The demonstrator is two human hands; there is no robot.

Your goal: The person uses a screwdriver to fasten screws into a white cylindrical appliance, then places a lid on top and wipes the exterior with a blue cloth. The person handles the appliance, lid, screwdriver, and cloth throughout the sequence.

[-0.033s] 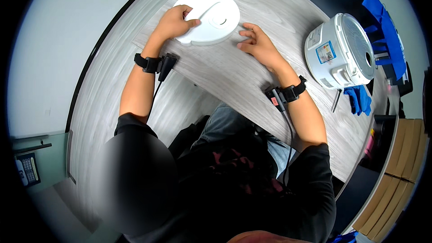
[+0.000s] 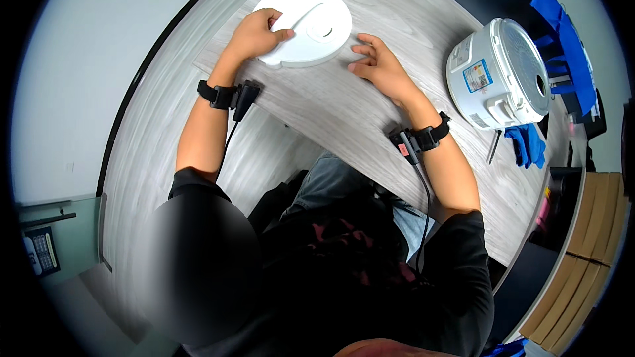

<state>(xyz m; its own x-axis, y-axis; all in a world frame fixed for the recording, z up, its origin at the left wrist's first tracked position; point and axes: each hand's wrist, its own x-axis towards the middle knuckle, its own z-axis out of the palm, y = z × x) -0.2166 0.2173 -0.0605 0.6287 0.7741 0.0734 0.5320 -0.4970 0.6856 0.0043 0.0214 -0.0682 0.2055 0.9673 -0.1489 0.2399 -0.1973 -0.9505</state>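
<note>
A round white lid lies on the grey wood-grain table, with a curved groove and a small round vent on its top. My left hand grips it at the left edge, the thumb lying on the top face and the fingers bent over it; part of their hold is hidden. To the right of the lid, a small gap away, hovers my right hand. Its fingers are apart and slightly curled, with nothing in them. A white rice cooker stands farther right, its grey top tilted into view.
Beside the cooker's base lie a blue cloth and a thin dark tool. Blue fabric hangs behind the cooker. Cardboard boxes line the far right. Cables run from both wrist straps over the table's near edge.
</note>
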